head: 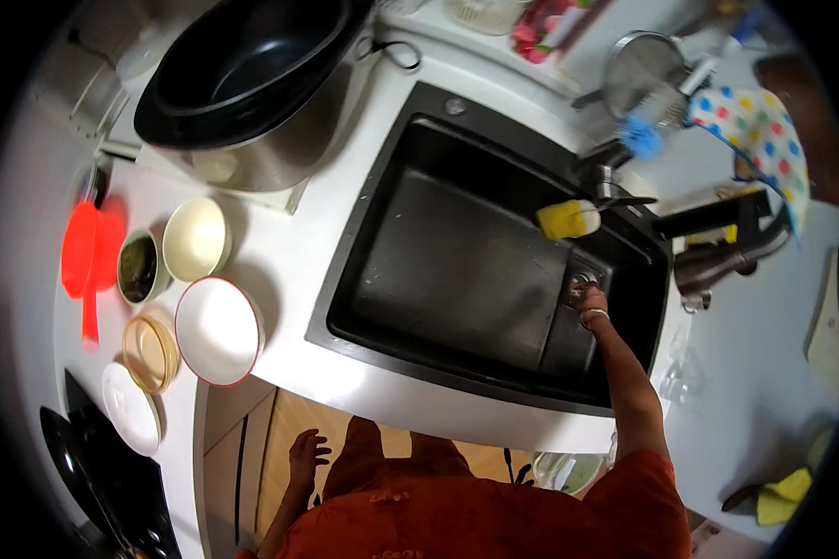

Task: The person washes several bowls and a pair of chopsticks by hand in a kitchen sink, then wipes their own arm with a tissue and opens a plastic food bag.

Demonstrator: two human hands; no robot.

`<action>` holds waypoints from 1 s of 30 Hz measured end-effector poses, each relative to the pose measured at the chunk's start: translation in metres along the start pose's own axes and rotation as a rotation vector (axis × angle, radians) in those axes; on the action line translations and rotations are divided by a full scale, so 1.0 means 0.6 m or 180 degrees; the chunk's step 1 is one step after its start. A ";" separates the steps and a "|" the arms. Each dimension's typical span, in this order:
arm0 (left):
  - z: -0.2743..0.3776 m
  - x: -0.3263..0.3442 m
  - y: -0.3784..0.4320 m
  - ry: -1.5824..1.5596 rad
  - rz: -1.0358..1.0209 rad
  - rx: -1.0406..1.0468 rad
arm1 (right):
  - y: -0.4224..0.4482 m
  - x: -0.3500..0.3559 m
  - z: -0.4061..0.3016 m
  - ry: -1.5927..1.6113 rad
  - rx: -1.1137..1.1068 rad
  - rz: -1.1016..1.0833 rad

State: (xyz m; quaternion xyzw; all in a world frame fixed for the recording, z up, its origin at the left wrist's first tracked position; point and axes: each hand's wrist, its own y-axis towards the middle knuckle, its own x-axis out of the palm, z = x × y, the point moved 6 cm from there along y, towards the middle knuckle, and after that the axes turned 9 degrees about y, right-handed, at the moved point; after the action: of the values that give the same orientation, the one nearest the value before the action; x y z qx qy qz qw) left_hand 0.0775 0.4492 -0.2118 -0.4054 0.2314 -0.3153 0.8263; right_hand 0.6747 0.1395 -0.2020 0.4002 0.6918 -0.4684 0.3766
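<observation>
My right hand (591, 299), with a bangle at the wrist, reaches down into the black sink (461, 279). Its fingers are at the metal drain (582, 279) in the narrow right-hand part. Blur and small size hide whether they grip the drain's strainer or only touch it. Above that hand, a yellow-and-white sponge (566, 219) is at the faucet (605, 183). My left hand (308, 451) hangs below the counter's front edge, beside my trousers. It holds nothing, and its fingers are apart.
Left of the sink stand a white red-rimmed bowl (218, 332), a cream bowl (196, 240), amber glass dishes (147, 353) and a red ladle (80, 251). A large black pot (252, 77) stands behind them. A dotted cloth (755, 133) and strainer (643, 70) are at back right.
</observation>
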 end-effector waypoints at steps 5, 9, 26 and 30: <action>0.050 0.026 0.016 0.0353 -0.0428 0.0311 | -0.083 -0.046 0.031 0.1160 -0.0085 -0.0306; 0.097 0.059 0.022 0.0743 -0.0858 0.0670 | -0.221 -0.138 -0.063 0.2895 -0.0239 -0.0144; 0.494 0.421 -0.334 0.2145 -0.1956 0.4798 | -0.691 -0.215 0.115 0.4098 0.0024 0.1067; 0.730 0.526 -0.475 0.1563 -0.0342 0.6611 | -0.716 -0.226 0.132 0.4245 -0.0127 0.1099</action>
State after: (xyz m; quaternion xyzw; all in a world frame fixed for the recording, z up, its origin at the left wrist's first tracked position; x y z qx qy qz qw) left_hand 0.4808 0.3205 0.2280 0.5620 -0.0087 -0.4670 0.6826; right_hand 0.3503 -0.0662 0.0464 0.7004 0.7105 -0.0425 -0.0530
